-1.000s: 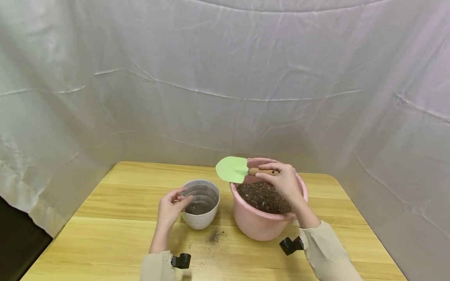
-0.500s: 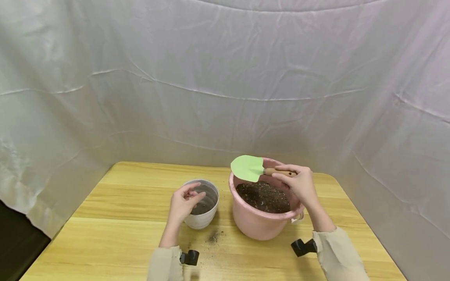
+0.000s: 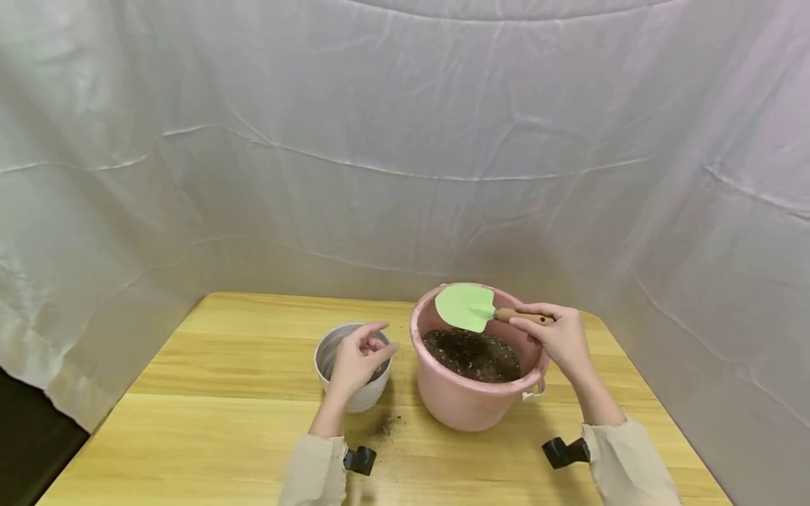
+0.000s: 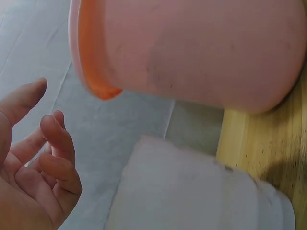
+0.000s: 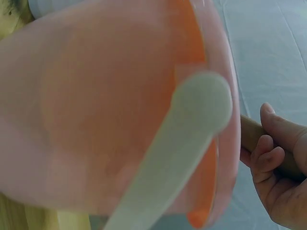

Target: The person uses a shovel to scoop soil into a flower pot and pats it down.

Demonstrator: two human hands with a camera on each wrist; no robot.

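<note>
Rightward swings the trowel [image 3: 468, 308], now over the bucket [image 3: 443, 404] of soil [image 3: 471, 355] mid-surface, right hand [image 3: 560, 337] gripping its handle. Left hand [image 3: 357, 358] hovers loose-fingered at the pot [image 3: 363, 400]. Scooping step, I'd say; next needs the blade tipped down.

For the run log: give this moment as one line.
right hand: holds trowel over bucket | left hand: open above pot

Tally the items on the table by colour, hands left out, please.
Pink: 1, the bucket
White: 1, the pot
Green: 1, the trowel, gripped by the right hand
Total: 3
</note>
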